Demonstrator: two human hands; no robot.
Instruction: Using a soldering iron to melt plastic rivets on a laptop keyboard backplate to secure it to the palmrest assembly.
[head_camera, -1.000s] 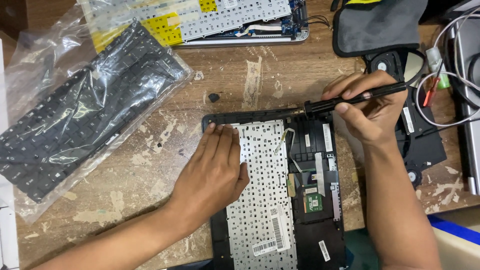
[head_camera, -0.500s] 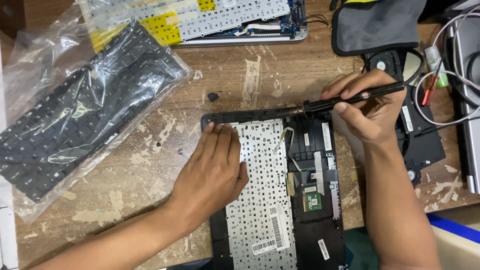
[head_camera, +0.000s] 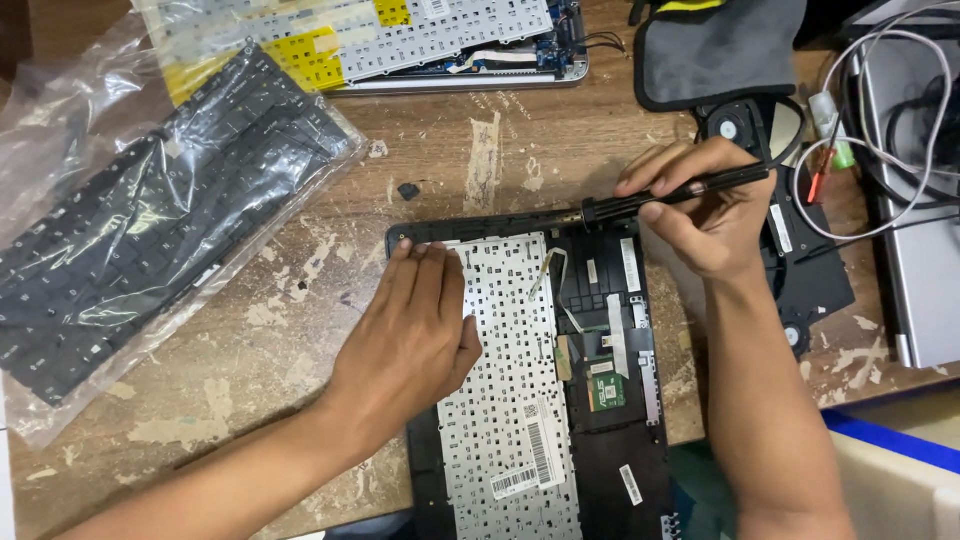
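A black laptop palmrest case (head_camera: 640, 470) lies face down on the worn wooden table (head_camera: 250, 380), with the white back of its keyboard (head_camera: 510, 350) showing. My left hand (head_camera: 415, 335) lies flat on the keyboard's upper left part, fingers together pointing at the case's top edge. My right hand (head_camera: 705, 205) grips a black soldering iron (head_camera: 665, 195) like a pen. Its tip touches the case's top edge just right of the keyboard. A small green circuit board (head_camera: 605, 385) and ribbon strips sit right of the keyboard.
A black keyboard in a clear plastic bag (head_camera: 140, 230) lies at the left. Another opened laptop with yellow tape (head_camera: 390, 40) sits at the top. A grey pouch (head_camera: 715, 50), a black fan part (head_camera: 800, 250), white cables (head_camera: 890, 150) and a silver laptop (head_camera: 925, 250) crowd the right.
Both hands hold nearly the same places. The soldering iron tip stays at the case's top edge with only a slight shift.
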